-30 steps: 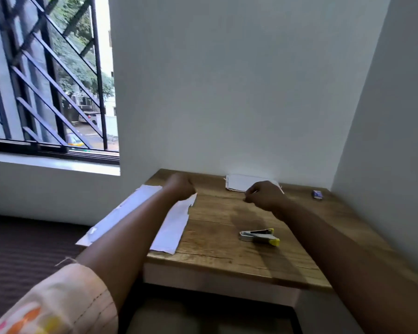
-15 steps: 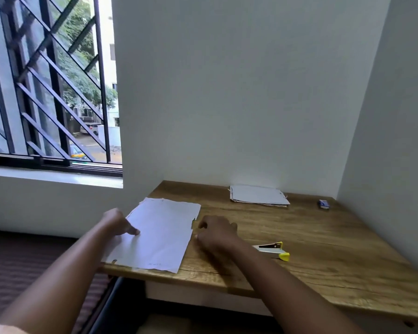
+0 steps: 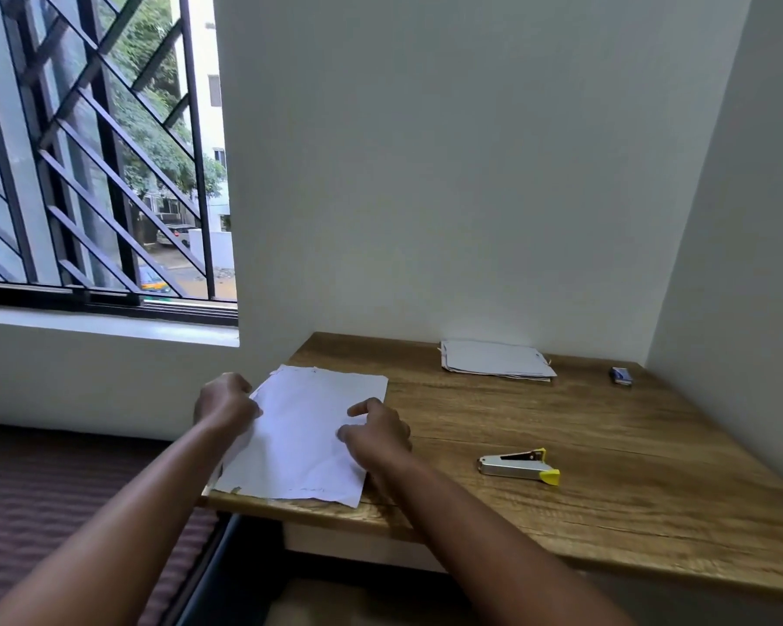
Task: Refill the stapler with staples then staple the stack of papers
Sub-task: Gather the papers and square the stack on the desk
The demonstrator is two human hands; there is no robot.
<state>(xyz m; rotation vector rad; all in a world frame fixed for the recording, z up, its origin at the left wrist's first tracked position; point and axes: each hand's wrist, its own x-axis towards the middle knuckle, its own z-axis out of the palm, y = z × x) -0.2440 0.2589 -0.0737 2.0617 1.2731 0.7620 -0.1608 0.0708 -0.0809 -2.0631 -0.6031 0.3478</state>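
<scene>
A white stack of papers [image 3: 304, 440] lies at the near left corner of the wooden table [image 3: 561, 503], its left side hanging slightly over the edge. My left hand [image 3: 227, 402] is curled around the stack's left edge. My right hand [image 3: 376, 429] grips the right edge, fingers bent on top of the sheets. A silver stapler with a yellow tip [image 3: 518, 466] lies flat to the right of my right hand, untouched. A small blue staple box [image 3: 621, 376] sits at the far right, near the wall corner.
A second, thinner pile of white sheets [image 3: 496, 360] rests against the back wall. Walls close the table at the back and right. A barred window [image 3: 91, 173] and a dark striped floor are to the left.
The stack now lies further onto the table. My left hand has closed on its left edge and my right hand has moved from beside the sheets onto their right edge.
</scene>
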